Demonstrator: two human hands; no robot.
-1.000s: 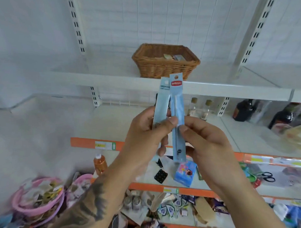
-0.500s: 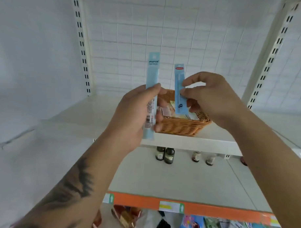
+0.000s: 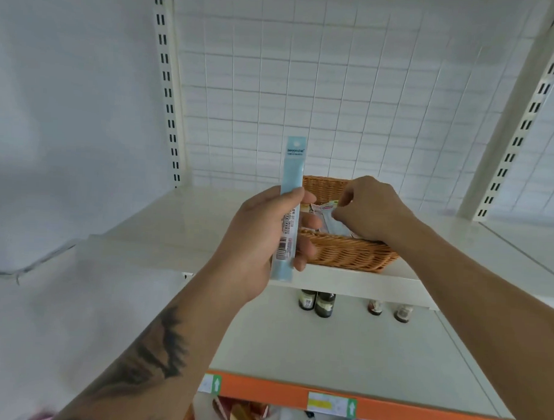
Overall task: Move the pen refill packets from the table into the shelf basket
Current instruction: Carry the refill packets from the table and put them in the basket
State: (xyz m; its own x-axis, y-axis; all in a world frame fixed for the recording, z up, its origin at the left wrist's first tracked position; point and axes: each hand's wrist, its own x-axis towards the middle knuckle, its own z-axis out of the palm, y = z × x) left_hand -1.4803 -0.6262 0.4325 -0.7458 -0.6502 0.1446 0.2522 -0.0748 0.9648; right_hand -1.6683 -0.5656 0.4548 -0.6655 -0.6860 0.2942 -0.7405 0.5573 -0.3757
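A: Packet orientation?
B: Left hand (image 3: 262,237) grips one refill packet (image 3: 290,191) upright, long axis vertical, before the basket (image 3: 346,253).
A: Change?
B: Right hand (image 3: 370,210) has lowered its packet (image 3: 333,222) into the basket, fingers still pinching it.

Pen refill packet (image 3: 289,210), pale blue: small brand line on its header, too blurred to read; barcode with digits, and "BT-3138" seemingly printed along the back. Shelf-edge labels (image 3: 330,404) bore white up-arrows on green; other print illegible.
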